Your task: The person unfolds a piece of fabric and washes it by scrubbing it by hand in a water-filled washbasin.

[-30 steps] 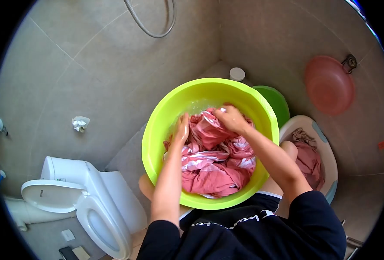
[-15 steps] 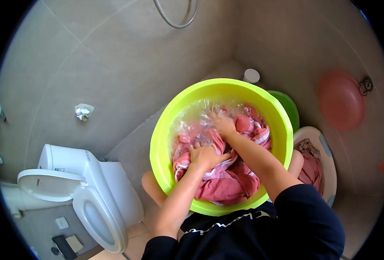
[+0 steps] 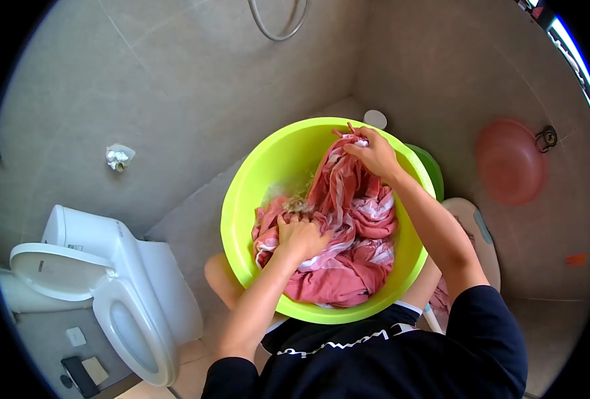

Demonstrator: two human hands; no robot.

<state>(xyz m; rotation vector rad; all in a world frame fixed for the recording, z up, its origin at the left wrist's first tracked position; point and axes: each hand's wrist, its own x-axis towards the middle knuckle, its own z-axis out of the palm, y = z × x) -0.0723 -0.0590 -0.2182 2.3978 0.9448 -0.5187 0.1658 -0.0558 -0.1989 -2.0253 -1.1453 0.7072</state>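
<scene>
A big lime-green basin point(image 3: 247, 199) sits between the person's legs, holding wet pinkish-red cloth with white stripes point(image 3: 335, 276). My right hand point(image 3: 373, 154) grips a bunched end of this cloth near the basin's far right rim. From there the fabric hangs in folds down to the rest of the pile. Lower and to the left, my left hand point(image 3: 303, 237) presses on the cloth with its thumb and fingers apart. Its fingertips are partly lost among the folds. Foamy water shows beyond the left hand.
On the left stands a white toilet point(image 3: 132, 326) with its lid raised. Behind the basin are a green tub point(image 3: 429, 169) and a white round container point(image 3: 375, 120). A beige basket point(image 3: 478, 246) is at the right. A pink basin point(image 3: 511, 161) hangs on the wall; a shower hose point(image 3: 271, 30) hangs above.
My right hand has come up out of the water towards the far rim, lifting part of the cloth. My left hand stays on the pile. The splashing has lessened.
</scene>
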